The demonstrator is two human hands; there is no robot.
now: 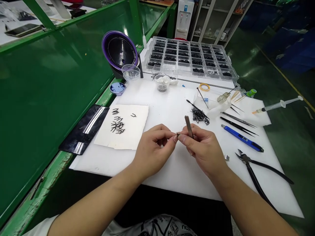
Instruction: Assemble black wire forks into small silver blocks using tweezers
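My left hand (155, 149) is closed in a pinch, thumb and forefinger on a tiny dark piece (178, 134), mostly hidden by the fingertips. Meeting it from the other side, the fingertips of my right hand (203, 147) touch the same piece. Metal tweezers (189, 127) stick up out of my right hand; their tips are hidden. Left of my hands, a white sheet (133, 134) carries several black forked pieces (117, 126) and a lone one (133, 115). Beyond my right hand lies a heap of small black pieces (199, 116).
A compartment box (188, 59) of black parts stands at the back. Side cutters (248, 160), a blue utility knife (242, 137), black tweezers (237, 124) and a syringe (278, 105) lie right. A black panel (85, 129) and green partition (61, 75) border the left.
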